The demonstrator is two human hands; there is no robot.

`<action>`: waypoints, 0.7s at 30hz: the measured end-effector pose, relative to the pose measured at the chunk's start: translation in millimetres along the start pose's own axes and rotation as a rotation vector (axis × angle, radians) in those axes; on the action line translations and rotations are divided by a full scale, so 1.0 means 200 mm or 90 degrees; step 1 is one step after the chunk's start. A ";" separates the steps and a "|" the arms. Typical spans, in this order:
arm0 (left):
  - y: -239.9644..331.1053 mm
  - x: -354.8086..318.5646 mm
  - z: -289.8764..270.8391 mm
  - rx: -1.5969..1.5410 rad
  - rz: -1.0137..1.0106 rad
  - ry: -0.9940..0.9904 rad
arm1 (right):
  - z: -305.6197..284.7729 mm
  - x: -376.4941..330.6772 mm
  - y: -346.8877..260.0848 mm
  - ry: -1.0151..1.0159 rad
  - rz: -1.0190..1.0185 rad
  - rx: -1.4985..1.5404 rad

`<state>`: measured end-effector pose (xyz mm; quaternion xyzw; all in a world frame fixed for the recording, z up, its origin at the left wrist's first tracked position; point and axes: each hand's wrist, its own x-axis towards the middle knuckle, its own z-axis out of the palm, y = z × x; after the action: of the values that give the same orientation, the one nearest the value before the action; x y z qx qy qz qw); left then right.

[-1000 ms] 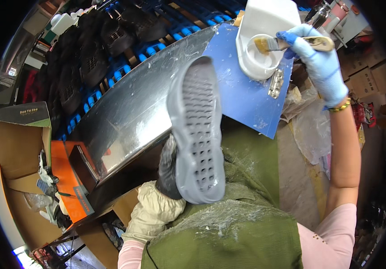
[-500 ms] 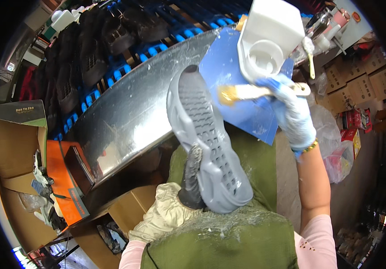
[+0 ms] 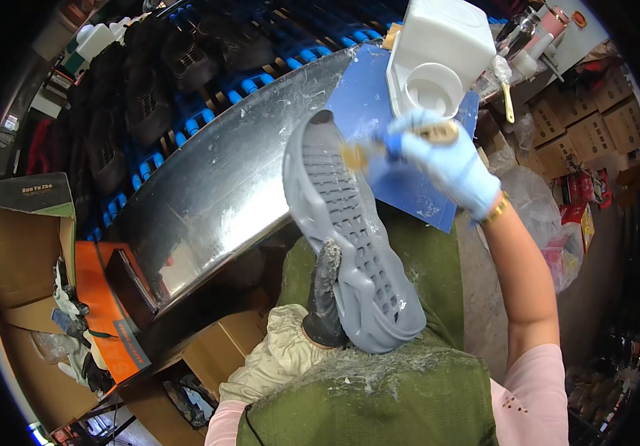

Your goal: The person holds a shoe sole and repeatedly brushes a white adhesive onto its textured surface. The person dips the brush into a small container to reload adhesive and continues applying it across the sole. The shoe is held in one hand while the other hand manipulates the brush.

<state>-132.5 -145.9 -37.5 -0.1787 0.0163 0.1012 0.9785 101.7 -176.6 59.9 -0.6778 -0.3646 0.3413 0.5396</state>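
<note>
A grey shoe sole [image 3: 355, 230], its recessed inner side facing up, stands tilted over my lap. My left hand [image 3: 325, 293], in a dark, crusted glove, grips it by its left edge, with most of the fingers hidden beneath. In a light blue glove, my right hand [image 3: 442, 160] is closed round the handle of a paintbrush [image 3: 355, 155]. Blurred by motion, the bristles are at the upper right edge of the sole; whether they touch it I cannot tell. Beyond that hand, a white container with a round cup [image 3: 433, 89] rests on a blue sheet [image 3: 416, 197].
A shiny metal bench [image 3: 216, 178] curves across in front of me. Behind it runs a blue roller conveyor [image 3: 197, 121] carrying dark shoes [image 3: 149, 97]. An open cardboard box [image 3: 19, 253] is at left. Another brush [image 3: 505, 93] lies at upper right, near stacked cartons [image 3: 591, 134] and plastic bags [image 3: 531, 208].
My right hand has moved left with the paintbrush, bringing the bristles from beside the sole to its upper edge. The sole has shifted slightly to the right.
</note>
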 end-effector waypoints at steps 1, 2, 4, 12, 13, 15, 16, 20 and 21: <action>0.03 -0.01 0.00 0.019 0.005 0.007 | 0.03 0.07 -0.01 0.054 -0.051 0.015; 0.04 -0.03 0.01 0.036 0.011 0.014 | 0.06 0.08 -0.04 0.057 -0.146 -0.036; 0.09 -0.05 0.03 0.067 0.018 0.020 | 0.12 0.04 -0.11 0.063 -0.327 -0.140; 0.28 -0.14 0.15 0.171 0.045 0.047 | 0.14 0.18 -0.07 -0.059 -0.531 -0.537; 0.29 -0.15 0.15 0.173 0.050 0.052 | 0.15 0.21 -0.04 -0.121 -0.532 -0.564; 0.32 -0.18 0.14 0.173 0.054 0.060 | 0.10 0.30 -0.03 -0.150 -0.534 -0.580; 0.33 -0.19 0.14 0.173 0.059 0.066 | 0.08 0.36 -0.06 -0.099 -0.554 -0.603; 0.37 -0.23 0.13 0.178 0.077 0.080 | 0.09 0.31 -0.17 -0.170 -0.491 -0.477; 0.37 -0.23 0.12 0.181 0.078 0.082 | 0.12 0.30 -0.17 -0.244 -0.462 -0.482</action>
<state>-192.2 -77.7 -36.8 -0.0429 0.1037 0.1455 0.9830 106.6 -108.8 83.9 -0.5811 -0.7633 0.0957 0.2658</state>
